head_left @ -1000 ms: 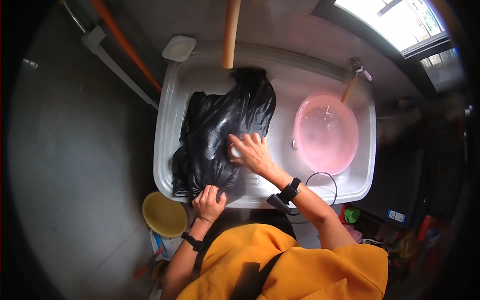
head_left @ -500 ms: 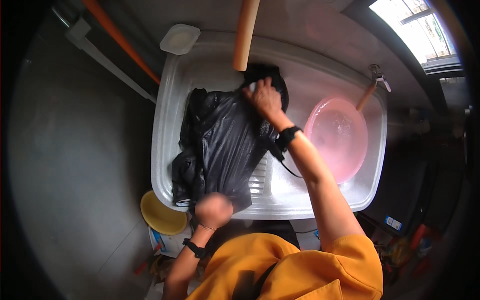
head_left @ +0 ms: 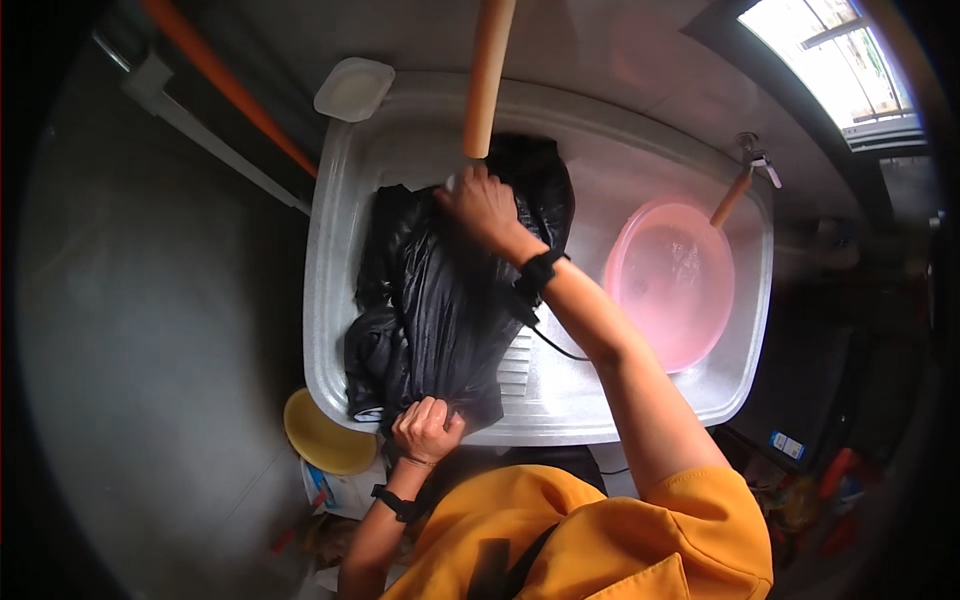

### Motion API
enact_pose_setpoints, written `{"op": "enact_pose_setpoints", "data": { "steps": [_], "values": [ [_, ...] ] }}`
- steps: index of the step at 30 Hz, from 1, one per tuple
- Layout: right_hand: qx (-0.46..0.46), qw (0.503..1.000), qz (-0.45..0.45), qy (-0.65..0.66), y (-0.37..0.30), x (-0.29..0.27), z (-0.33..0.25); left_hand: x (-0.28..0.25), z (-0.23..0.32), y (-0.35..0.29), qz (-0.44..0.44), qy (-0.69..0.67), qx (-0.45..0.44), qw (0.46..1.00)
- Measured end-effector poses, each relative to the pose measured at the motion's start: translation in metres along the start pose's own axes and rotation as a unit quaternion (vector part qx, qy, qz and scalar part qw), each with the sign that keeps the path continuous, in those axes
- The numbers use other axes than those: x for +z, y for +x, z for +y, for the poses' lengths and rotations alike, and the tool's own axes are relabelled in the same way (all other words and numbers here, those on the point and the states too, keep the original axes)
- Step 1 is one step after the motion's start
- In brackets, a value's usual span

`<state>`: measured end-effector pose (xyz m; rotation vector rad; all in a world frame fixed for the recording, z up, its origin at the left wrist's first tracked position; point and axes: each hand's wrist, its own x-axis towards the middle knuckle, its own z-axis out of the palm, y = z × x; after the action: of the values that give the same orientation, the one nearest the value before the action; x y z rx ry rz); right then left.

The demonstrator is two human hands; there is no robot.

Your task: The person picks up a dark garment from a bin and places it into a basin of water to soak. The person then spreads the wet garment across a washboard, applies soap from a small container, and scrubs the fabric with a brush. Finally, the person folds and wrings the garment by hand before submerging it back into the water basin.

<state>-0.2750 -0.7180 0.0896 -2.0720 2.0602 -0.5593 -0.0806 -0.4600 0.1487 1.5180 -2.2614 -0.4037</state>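
A wet black garment (head_left: 440, 300) lies spread and creased over the left side of the grey sink (head_left: 575, 430), covering part of the ribbed washboard (head_left: 515, 368). My left hand (head_left: 427, 430) is closed on the garment's near end, at the front rim. Farther up the cloth, my right hand (head_left: 485, 208) is closed round a small white soap-like bar (head_left: 453, 183), pressed against the fabric. Fingers hide most of the bar, so its full shape cannot be made out.
A pink basin (head_left: 672, 285) of water stands in the right part of the sink, below a tap (head_left: 755, 160) with a tan hose. An orange pipe (head_left: 490, 80) hangs over the back rim. A white dish (head_left: 355, 90) sits at the far-left corner; a yellow basin (head_left: 325, 435) is lower left.
My right hand has moved left across the garment with the white bar. The cloth's upper part has shifted and bunched. My left hand stays at the front rim.
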Motion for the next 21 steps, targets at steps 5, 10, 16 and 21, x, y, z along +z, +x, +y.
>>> {"op": "enact_pose_setpoints", "data": {
  "steps": [5,10,16,21],
  "values": [
    [-0.179,0.98,-0.069,0.061,-0.083,-0.043,-0.045,-0.001,-0.001,-0.003,0.013,-0.022,-0.026,0.999],
    [-0.182,0.981,-0.059,0.027,-0.104,-0.037,0.014,0.0,-0.001,-0.003,0.004,-0.015,-0.031,0.999],
    [0.014,0.999,0.016,-0.048,-0.04,-0.035,0.057,0.0,-0.001,-0.003,0.005,-0.005,-0.007,1.0],
    [-0.246,0.944,-0.187,0.118,-0.174,-0.061,-0.013,0.001,-0.002,-0.003,0.0,-0.001,-0.015,1.0]
  ]
}}
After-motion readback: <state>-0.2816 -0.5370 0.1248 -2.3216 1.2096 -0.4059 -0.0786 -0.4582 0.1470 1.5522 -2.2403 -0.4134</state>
